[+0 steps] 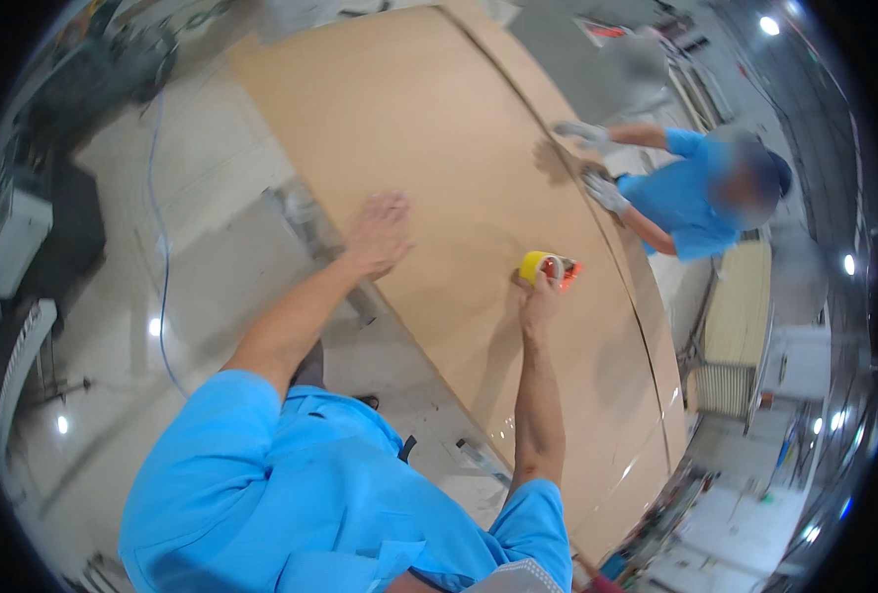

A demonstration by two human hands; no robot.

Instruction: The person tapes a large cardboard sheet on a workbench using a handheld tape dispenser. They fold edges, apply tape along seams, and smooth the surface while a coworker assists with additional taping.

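Tan sheeting (380,119), probably cardboard, lay beneath the left hand (382,237), its grip spread flat; the right hand (540,300) held a yellow tape roll (531,264); pale glossy floor (113,296) reflected lights.

Bright, cool-white indoor light. Small round white lamps (768,26) glare between 1 and 2 o'clock, more at 3 and 4. Glossy pale-grey floor (226,227) mirrors bright spots at 8 and 9. Broad flat tan cardboard sheet (380,109) fairly evenly lit; soft shadows at 1 and, nearer centre, toward 5. Blue-shirted co-worker's head (755,183) blurred out. Strong fisheye bending outward; rim black.
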